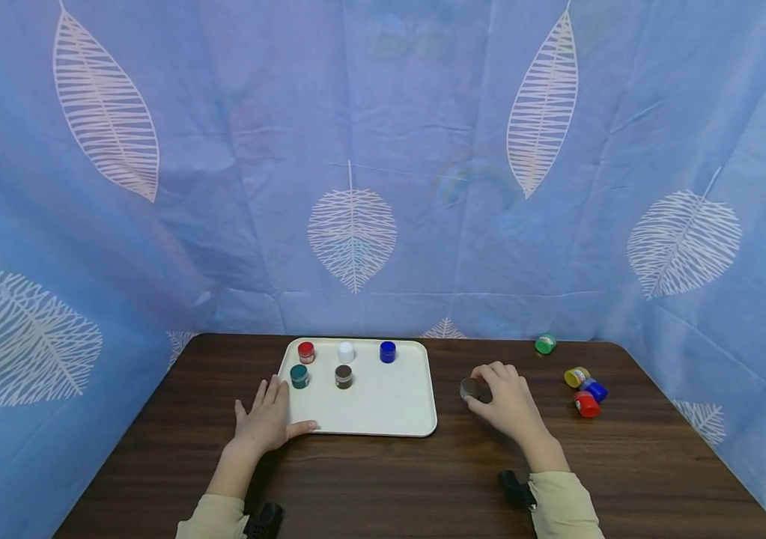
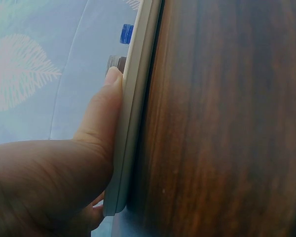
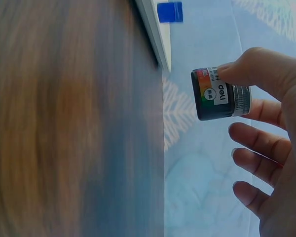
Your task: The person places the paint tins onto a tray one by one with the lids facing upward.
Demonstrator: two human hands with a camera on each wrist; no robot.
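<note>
In the head view, a dark wood-grained tabletop (image 1: 369, 486) ran up to a blue cloth (image 1: 423, 135), which hung behind it and along both sides, creased in places and printed with white leaves (image 1: 352, 232). A white tray (image 1: 383, 408) lay on the wood, a red jar (image 1: 306, 352), a white jar (image 1: 345, 352) and a blue jar (image 1: 388, 352) along its far side, a teal jar (image 1: 299, 376) and a brown jar (image 1: 344, 376) nearer. The left hand (image 1: 265, 421) rested at the tray's near left corner, fingers extended, gripping nothing. Right of the tray, the right hand (image 1: 509, 398) pinched a dark jar (image 1: 469, 388). Toward the table's right side stood four more jars (image 1: 587, 405), the green one apart from the other three.

In the left wrist view, the thumb lay straight along the tray's edge; the other fingers were mostly hidden.

In the right wrist view, the dark jar was held off the wood between thumb and forefinger, its label reading "deli", with the remaining fingers loosely bent and the cloth behind.
</note>
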